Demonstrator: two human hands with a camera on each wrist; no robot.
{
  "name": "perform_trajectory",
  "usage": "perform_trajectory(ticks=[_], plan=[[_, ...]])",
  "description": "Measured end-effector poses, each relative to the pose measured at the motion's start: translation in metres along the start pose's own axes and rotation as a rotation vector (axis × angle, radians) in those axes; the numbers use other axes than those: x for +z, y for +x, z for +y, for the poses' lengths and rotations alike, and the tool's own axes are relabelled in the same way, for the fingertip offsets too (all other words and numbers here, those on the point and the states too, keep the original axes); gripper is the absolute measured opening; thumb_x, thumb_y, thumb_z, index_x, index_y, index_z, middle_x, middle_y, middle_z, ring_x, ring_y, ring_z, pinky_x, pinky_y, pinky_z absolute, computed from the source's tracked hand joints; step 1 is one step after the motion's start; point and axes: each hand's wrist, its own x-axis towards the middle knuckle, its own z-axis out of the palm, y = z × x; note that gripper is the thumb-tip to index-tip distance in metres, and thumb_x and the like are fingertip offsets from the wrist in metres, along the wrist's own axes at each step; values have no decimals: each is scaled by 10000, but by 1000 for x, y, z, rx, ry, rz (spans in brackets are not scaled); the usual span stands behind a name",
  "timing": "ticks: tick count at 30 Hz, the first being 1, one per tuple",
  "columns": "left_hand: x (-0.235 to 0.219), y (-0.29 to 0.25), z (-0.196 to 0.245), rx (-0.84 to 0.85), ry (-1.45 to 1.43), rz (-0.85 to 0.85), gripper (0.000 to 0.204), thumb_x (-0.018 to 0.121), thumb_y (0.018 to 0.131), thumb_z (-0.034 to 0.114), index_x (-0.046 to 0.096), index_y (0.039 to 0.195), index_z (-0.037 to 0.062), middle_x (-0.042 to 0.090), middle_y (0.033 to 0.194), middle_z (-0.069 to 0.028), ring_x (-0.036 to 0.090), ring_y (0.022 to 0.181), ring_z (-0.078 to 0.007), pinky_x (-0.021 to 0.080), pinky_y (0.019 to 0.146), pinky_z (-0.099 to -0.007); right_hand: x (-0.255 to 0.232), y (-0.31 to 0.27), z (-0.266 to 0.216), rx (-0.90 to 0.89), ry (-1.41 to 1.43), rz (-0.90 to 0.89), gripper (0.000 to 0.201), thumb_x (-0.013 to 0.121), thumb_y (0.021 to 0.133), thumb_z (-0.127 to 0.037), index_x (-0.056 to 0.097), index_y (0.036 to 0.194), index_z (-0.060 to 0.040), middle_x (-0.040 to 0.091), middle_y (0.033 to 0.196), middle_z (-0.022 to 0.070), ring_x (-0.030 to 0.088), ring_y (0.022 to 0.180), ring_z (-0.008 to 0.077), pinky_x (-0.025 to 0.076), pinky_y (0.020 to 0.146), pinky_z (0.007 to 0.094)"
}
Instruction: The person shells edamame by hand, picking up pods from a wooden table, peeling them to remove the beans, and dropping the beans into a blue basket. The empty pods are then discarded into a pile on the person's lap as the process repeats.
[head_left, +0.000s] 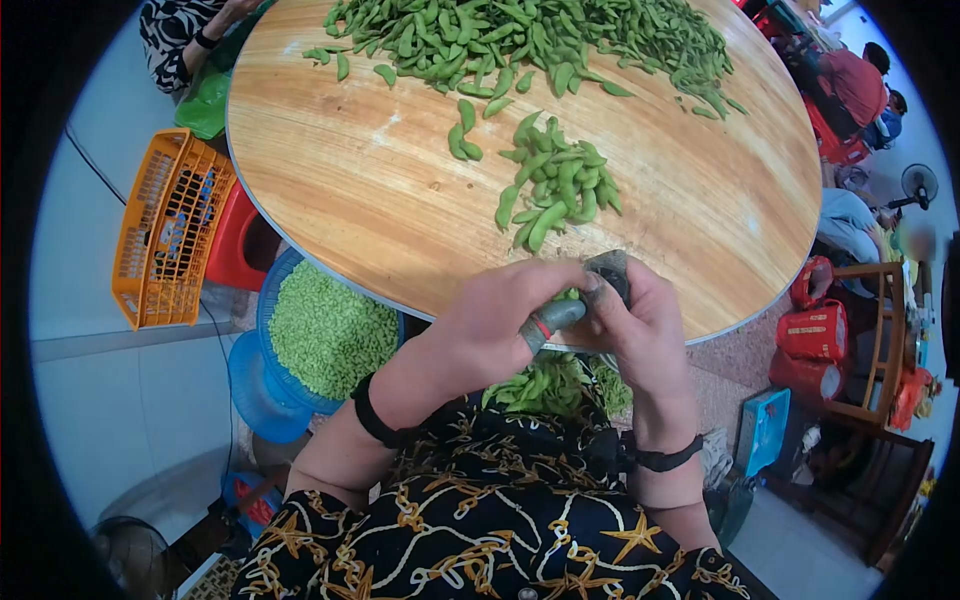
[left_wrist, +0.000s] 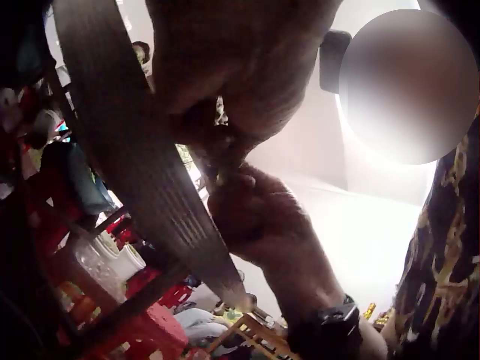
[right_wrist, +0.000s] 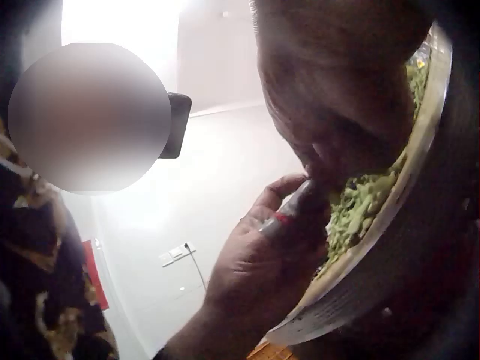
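Note:
Both hands meet over the near edge of the round table, fingers curled in towards each other. My left hand (head_left: 500,310) wears a grey cover with a red band on its thumb. A bit of green edamame pod (head_left: 567,294) shows between the hands, mostly hidden by the fingers. From the other side, my right hand (head_left: 640,310) pinches at the pod with its thumb bent against a dark-covered finger. Just beyond the fingers lies a small pile of edamame pods (head_left: 565,180). In both wrist views the hands are dark and close together, fingertips touching.
A large heap of pods (head_left: 520,40) covers the far side of the wooden table (head_left: 350,190). Left of my lap stands a blue basket (head_left: 268,330) of shelled beans (head_left: 330,330). More pods (head_left: 545,385) lie below the table edge. An orange crate (head_left: 170,230) rests near a red stool (head_left: 238,240).

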Motion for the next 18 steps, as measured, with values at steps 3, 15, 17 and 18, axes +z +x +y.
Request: perform_trajectory(ticks=[3, 15, 17, 18], plan=[[-6, -7, -3, 70, 100, -125, 229, 668, 707, 46, 563, 909, 20, 601, 825, -141, 608, 739, -306, 487, 673, -326, 2, -2, -6, 107, 202, -23, 130, 557, 894, -141, 547, 839, -24, 452, 588, -54, 361, 478, 17, 280, 424, 177], [-7, -7, 4, -524, -926, 37, 239, 443, 747, -104, 462, 941, 34, 521, 799, -23, 480, 686, -77, 395, 592, -208, 2, -5, -2, 187, 306, -130, 89, 579, 857, -118, 560, 869, -32, 508, 617, -29, 378, 454, 22, 279, 416, 172], [-9, -12, -12, -453, -1033, 77, 266, 429, 738, -108, 460, 959, 37, 534, 817, -37, 471, 685, -74, 381, 586, -199, -13, -3, -2, 171, 167, -231, 96, 586, 840, -102, 572, 890, -21, 536, 638, -18, 417, 468, 36, 315, 426, 184], [-11, -14, -17, -386, -1139, 117, 293, 415, 730, -113, 458, 978, 39, 547, 835, -51, 462, 685, -71, 367, 581, -190, -21, 1, -4, -69, 0, -487, 119, 584, 824, -83, 578, 915, -7, 553, 650, -14, 455, 493, 55, 354, 447, 207]])
